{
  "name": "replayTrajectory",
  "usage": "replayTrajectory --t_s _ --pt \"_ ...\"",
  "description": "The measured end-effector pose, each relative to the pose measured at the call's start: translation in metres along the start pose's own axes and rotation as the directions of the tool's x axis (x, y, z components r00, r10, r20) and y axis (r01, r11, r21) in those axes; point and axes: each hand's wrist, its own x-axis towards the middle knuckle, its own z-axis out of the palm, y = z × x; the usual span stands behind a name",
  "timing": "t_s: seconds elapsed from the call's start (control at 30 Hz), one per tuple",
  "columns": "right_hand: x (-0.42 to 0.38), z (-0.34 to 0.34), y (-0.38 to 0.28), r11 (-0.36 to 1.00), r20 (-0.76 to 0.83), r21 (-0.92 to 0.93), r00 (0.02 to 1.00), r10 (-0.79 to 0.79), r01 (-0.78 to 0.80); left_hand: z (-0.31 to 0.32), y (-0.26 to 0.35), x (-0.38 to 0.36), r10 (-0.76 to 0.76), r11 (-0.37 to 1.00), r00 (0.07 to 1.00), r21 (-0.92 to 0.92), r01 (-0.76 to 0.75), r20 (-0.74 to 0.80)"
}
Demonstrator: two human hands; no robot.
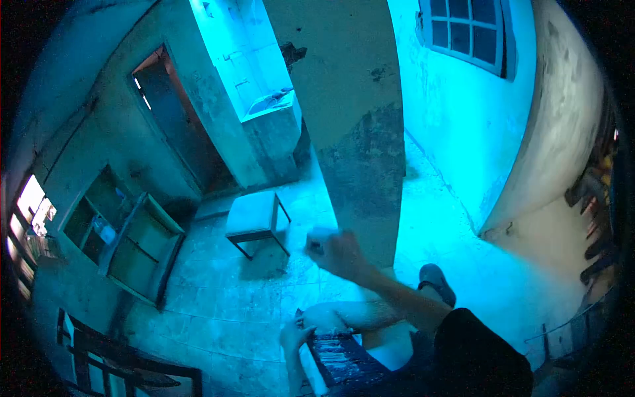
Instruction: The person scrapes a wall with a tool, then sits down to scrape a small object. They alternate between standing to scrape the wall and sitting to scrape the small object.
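Observation:
Across my lap lies a dark flat piece with shiny pale streaks (340, 357), perhaps cloth. My left hand (294, 336) is at its upper left corner, fingers closed over the edge. Raised well above the lap, my right hand (336, 253) has its fingers curled together in a pinch; I cannot tell what, if anything, is in it. My bare knee (331, 316) is bent beside the piece, and a dark shoe (436, 283) shows on one foot.
A low stool (253, 215) stands on the tiled floor ahead. Behind it is a thick pillar (354, 132), with a basin (271, 102) to its left. An open wooden cabinet (142, 248) leans at the left, near a dark chair frame (126, 364). A barred window (466, 30) is upper right.

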Motion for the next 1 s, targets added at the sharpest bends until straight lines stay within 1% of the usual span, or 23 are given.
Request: replayTrajectory --t_s 0.03,0.07,0.1,0.13,0.2,0.27,0.3,0.37,0.4,0.43,0.47,0.5,0.53,0.57,0.6,0.67,0.7,0.73,0.8,0.87,0.93,0.97,1.0 --pt "-0.016 -0.001 0.003 0.984 0.167 0.141 0.983 0.081 -0.105 0.009 -0.016 -0.001 0.105 0.981 0.990 -0.154 -0.119 -0.092" --pt "-0.033 -0.002 0.006 0.938 0.336 0.258 0.932 0.138 -0.232 -0.004 -0.003 -0.016 0.093 0.973 0.987 -0.196 -0.117 -0.129" --pt "-0.058 0.014 0.023 0.812 0.424 0.444 0.888 0.181 -0.378 0.008 -0.018 -0.015 -0.037 0.980 0.963 -0.196 -0.017 -0.268" --pt "-0.083 0.029 0.039 0.631 0.513 0.586 0.835 0.197 -0.509 0.002 -0.003 -0.019 -0.035 0.976 0.964 -0.217 -0.024 -0.264" --pt "-0.112 0.010 0.031 0.531 0.635 0.509 0.712 0.301 -0.678 -0.028 0.044 -0.045 -0.122 0.922 0.922 -0.385 -0.031 -0.367" --pt "-0.144 0.011 0.039 0.337 0.708 0.465 0.572 0.414 -0.819 -0.032 0.066 -0.053 0.131 0.838 0.958 -0.488 -0.245 -0.256" --pt "-0.153 0.006 0.040 0.350 0.713 0.440 0.559 0.423 -0.827 -0.041 0.092 -0.068 0.111 0.849 0.993 -0.515 -0.116 -0.041" --pt "-0.167 -0.006 0.041 0.230 0.685 0.498 0.542 0.487 -0.836 -0.030 0.111 -0.076 0.204 0.824 0.977 -0.551 -0.135 0.065" --pt "-0.172 -0.011 0.045 0.239 0.691 0.478 0.530 0.492 -0.845 -0.028 0.121 -0.080 0.302 0.808 0.940 -0.565 -0.165 0.157" --pt "-0.177 -0.013 0.049 0.365 0.614 0.477 0.600 0.513 -0.799 -0.040 0.145 -0.094 0.176 0.845 0.935 -0.534 0.018 0.309" --pt "-0.182 -0.017 0.051 0.484 0.535 0.463 0.670 0.515 -0.742 -0.041 0.158 -0.101 0.172 0.838 0.933 -0.544 0.030 0.315" --pt "-0.180 -0.027 0.046 0.232 0.601 0.578 0.600 0.527 -0.783 -0.041 0.169 -0.106 0.144 0.809 0.937 -0.583 0.072 0.317" --pt "-0.177 -0.037 0.042 0.231 0.610 0.565 0.590 0.529 -0.792 -0.038 0.172 -0.111 0.116 0.778 0.940 -0.618 0.115 0.320" --pt "-0.174 -0.047 0.039 0.307 0.577 0.541 0.612 0.541 -0.783 -0.024 0.165 -0.103 0.221 0.734 0.932 -0.678 0.035 0.288" --pt "-0.174 -0.054 0.038 0.382 0.543 0.513 0.635 0.549 -0.769 -0.016 0.161 -0.103 0.215 0.729 0.932 -0.683 0.046 0.293" --pt "-0.180 -0.057 0.041 0.318 0.571 0.527 0.606 0.554 -0.788 -0.018 0.171 -0.109 0.209 0.718 0.955 -0.696 -0.003 0.212" --pt "-0.182 -0.058 0.040 0.266 0.558 0.592 0.625 0.546 -0.761 -0.006 0.164 -0.105 0.279 0.682 0.956 -0.720 -0.128 0.094" --pt "-0.184 -0.058 0.039 0.210 0.542 0.655 0.645 0.539 -0.726 -0.005 0.164 -0.107 0.272 0.683 0.957 -0.720 -0.121 0.098" --pt "-0.191 -0.055 0.037 0.215 0.535 0.653 0.644 0.547 -0.726 -0.010 0.168 -0.111 0.329 0.715 0.944 -0.656 -0.241 0.011" --pt "-0.193 -0.058 0.033 0.217 0.530 0.651 0.641 0.555 -0.727 -0.001 0.162 -0.111 0.312 0.671 0.950 -0.714 -0.201 0.026" --pt "-0.186 -0.072 0.026 0.348 0.537 0.580 0.667 0.516 -0.737 -0.009 0.168 -0.116 0.301 0.751 0.949 -0.637 -0.175 0.093" --pt "-0.191 -0.071 0.031 0.341 0.543 0.579 0.662 0.517 -0.741 -0.018 0.175 -0.121 0.369 0.811 0.928 -0.505 -0.295 0.049" --pt "-0.198 -0.066 0.040 0.407 0.550 0.538 0.673 0.493 -0.738 -0.012 0.171 -0.120 0.362 0.814 0.930 -0.503 -0.289 0.053"
